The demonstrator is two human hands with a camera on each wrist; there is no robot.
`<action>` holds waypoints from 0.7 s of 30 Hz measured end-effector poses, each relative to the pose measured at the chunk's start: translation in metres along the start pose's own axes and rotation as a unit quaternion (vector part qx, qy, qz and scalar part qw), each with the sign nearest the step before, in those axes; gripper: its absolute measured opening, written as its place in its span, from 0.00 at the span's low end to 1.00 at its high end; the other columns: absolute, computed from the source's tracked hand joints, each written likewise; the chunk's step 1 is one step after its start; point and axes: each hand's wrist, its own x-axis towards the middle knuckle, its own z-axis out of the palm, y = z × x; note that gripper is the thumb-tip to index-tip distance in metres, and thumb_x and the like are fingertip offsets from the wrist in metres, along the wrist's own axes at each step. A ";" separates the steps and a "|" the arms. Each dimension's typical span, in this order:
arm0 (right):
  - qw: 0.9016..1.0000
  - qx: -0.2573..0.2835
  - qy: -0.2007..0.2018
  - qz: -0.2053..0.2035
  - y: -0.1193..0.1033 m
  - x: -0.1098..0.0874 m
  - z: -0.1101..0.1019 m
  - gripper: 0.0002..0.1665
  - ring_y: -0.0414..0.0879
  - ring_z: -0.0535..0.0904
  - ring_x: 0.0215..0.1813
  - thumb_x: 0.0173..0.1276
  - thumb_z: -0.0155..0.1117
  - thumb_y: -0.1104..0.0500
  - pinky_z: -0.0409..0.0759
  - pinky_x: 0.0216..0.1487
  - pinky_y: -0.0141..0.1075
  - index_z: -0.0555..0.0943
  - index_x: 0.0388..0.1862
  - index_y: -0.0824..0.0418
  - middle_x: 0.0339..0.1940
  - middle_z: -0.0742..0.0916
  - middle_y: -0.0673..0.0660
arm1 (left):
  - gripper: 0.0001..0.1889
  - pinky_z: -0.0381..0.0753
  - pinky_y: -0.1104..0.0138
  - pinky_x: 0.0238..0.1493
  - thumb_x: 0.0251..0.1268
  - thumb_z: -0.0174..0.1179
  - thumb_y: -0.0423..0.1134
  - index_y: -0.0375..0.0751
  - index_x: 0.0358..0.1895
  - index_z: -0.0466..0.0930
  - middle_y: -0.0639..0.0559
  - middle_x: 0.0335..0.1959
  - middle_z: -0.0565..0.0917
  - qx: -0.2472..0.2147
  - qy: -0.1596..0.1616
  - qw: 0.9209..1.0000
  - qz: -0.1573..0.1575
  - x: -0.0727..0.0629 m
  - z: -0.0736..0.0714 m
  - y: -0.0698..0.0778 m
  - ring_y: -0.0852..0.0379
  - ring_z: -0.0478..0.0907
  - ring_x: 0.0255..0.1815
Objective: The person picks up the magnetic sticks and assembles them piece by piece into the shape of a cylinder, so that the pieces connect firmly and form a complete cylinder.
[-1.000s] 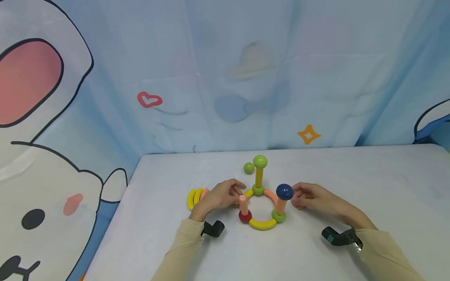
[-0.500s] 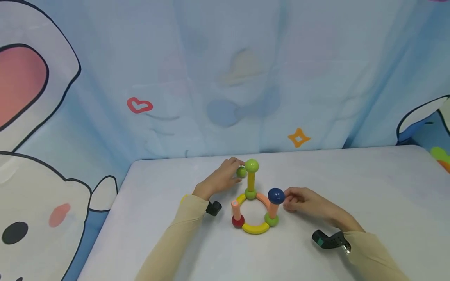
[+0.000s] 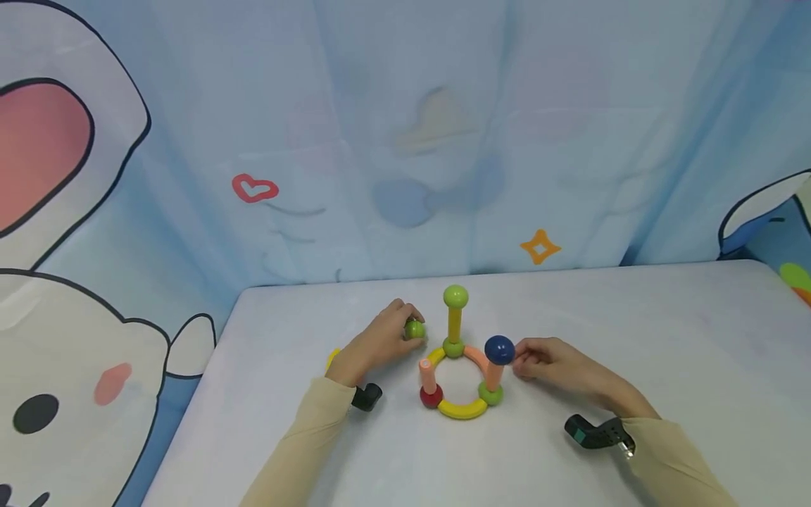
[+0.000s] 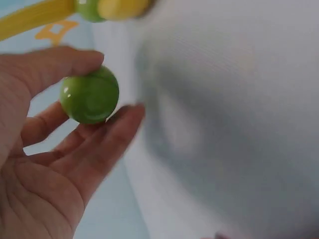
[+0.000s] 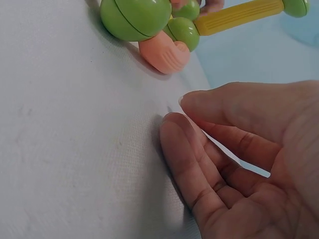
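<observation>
Thumb and fingers of my left hand (image 3: 379, 339) pinch a green ball (image 4: 89, 95), which shows clear of the table in the left wrist view. Just right of it stands a ring of curved yellow bars (image 3: 462, 410) and orange bars, joined by green balls and a red ball (image 3: 431, 396). From the ring rise a yellow rod (image 3: 454, 325) topped by a light green ball (image 3: 455, 296), an orange rod capped with a dark blue ball (image 3: 499, 350), and a bare orange rod (image 3: 427, 376). My right hand (image 3: 557, 365) rests on the table beside the ring, fingers loosely curled and holding nothing.
A yellow curved piece (image 3: 332, 358) peeks out behind the left wrist. The white table (image 3: 665, 338) ends at a blue patterned curtain (image 3: 405, 141). Each wrist carries a black camera (image 3: 595, 431).
My left hand has gone from beside the ring to the green ball at the back, taken hold of it and drawn it left and nearer. The right hand stays about where it was.
</observation>
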 end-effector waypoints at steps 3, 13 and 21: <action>1.000 0.001 0.000 -0.012 0.002 0.002 -0.003 0.12 0.49 0.78 0.43 0.77 0.61 0.63 0.80 0.43 0.32 0.79 0.54 0.70 0.40 0.85 0.55 | 0.16 0.80 0.66 0.48 0.68 0.70 0.32 0.32 0.55 0.81 0.46 0.47 0.81 -0.037 0.012 0.999 0.008 -0.009 -0.008 0.000 0.52 0.77 0.45; 1.000 0.000 0.003 -0.024 0.003 0.007 -0.003 0.11 0.48 0.77 0.43 0.78 0.61 0.63 0.79 0.42 0.32 0.82 0.54 0.68 0.40 0.84 0.55 | 0.16 0.86 0.67 0.47 0.64 0.76 0.38 0.40 0.52 0.85 0.53 0.47 0.86 -0.150 0.061 0.984 0.068 -0.049 -0.046 0.012 0.55 0.83 0.46; 1.000 -0.009 0.011 -0.019 0.001 0.006 -0.002 0.11 0.48 0.75 0.42 0.78 0.63 0.60 0.77 0.40 0.33 0.83 0.52 0.66 0.40 0.84 0.55 | 0.19 0.84 0.70 0.51 0.65 0.74 0.35 0.40 0.57 0.82 0.52 0.51 0.83 -0.115 0.048 0.980 0.157 -0.077 -0.063 0.051 0.58 0.81 0.50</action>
